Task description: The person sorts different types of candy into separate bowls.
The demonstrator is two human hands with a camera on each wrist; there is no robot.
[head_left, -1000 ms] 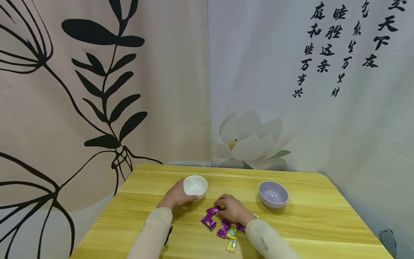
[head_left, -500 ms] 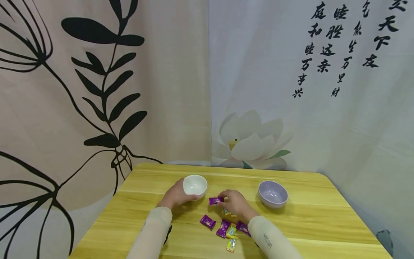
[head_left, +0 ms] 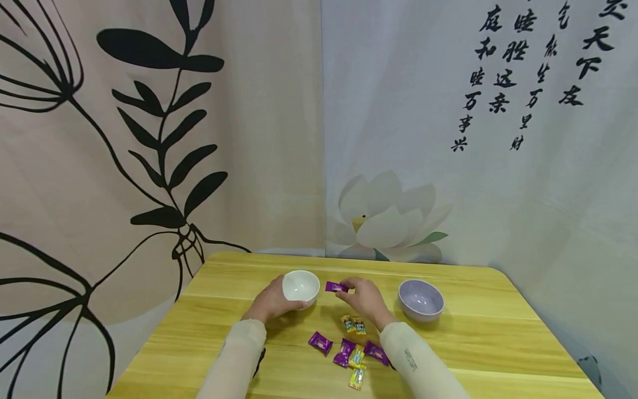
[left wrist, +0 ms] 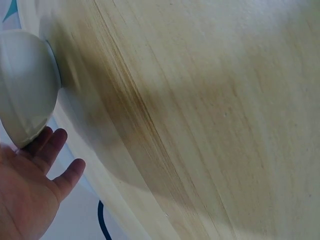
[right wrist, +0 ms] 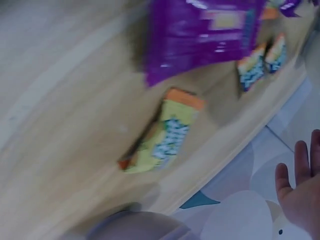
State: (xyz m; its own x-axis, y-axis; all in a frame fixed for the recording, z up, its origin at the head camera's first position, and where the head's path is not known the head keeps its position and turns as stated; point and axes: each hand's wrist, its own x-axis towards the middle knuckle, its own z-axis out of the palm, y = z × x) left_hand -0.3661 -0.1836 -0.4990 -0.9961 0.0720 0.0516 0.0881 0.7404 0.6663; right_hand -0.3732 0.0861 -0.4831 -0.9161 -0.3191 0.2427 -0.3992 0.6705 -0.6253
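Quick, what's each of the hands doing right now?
Left hand: closed around the side of the white bowl.
Right hand: closed, pinching a purple candy.

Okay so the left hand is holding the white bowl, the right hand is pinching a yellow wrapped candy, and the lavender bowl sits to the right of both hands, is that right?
Not quite: the wrapped candy in the right hand is purple, as the head view shows. The left hand does hold the white bowl, and the lavender bowl is where you say.
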